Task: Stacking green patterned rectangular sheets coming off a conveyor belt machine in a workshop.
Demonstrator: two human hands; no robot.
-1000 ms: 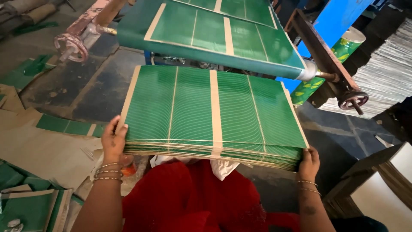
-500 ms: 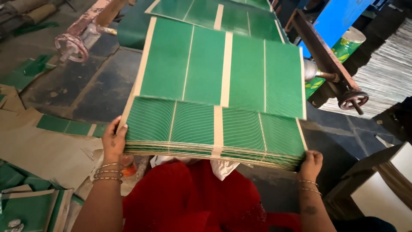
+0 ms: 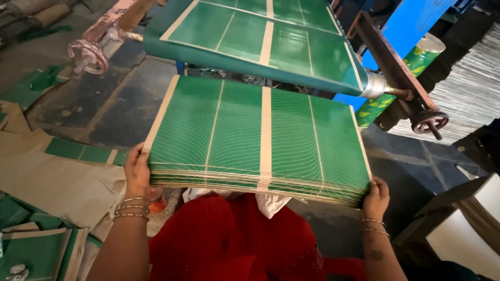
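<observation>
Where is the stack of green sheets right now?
Head view, centre frame: the stack of green sheets is held between the left hand and right hand, just below the green roller.

Even, soft daylight; sharp centre, dim corners, slight wide-angle edge distortion.

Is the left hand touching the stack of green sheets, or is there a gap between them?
Touching. The head view shows the left hand gripping the near left corner of the stack of green sheets, thumb on top, with no gap.
</observation>
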